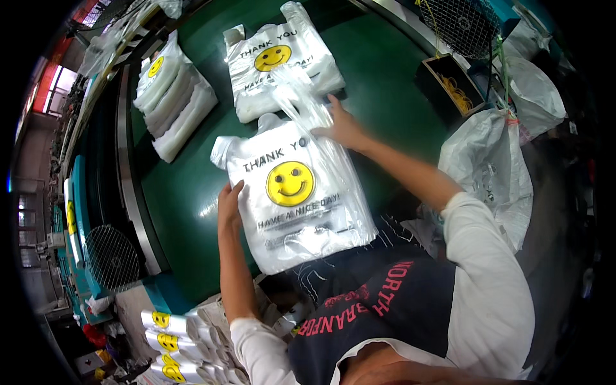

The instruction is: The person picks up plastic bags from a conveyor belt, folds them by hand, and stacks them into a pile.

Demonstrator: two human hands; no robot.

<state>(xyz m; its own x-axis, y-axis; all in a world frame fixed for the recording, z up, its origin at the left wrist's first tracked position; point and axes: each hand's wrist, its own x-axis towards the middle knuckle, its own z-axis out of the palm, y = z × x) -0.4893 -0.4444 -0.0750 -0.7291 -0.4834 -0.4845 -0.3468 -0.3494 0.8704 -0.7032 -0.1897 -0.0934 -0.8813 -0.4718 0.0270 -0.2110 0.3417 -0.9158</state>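
Note:
A stack of white plastic T-shirt bags [256,240] with a yellow smiley print lies before me, its near edge against my dark printed top. At its left edge is my left hand [230,202], thumb showing by the side and the other fingers partly hidden, closed on the edge. My right hand [346,127] grips the gathered plastic near the upper right handles, thumb on the bags and forefinger stretched out. Loose handle plastic rises and overlaps a second stack of smiley bags [256,102] just beyond.
Several more bag piles [183,109] lie at the far left of the green table [199,237]. A dark box of yellow bands [455,90] is at the right, above white sacks [484,173]. Fan guards [114,256] flank the table. Bundled bags [173,346] sit at lower left.

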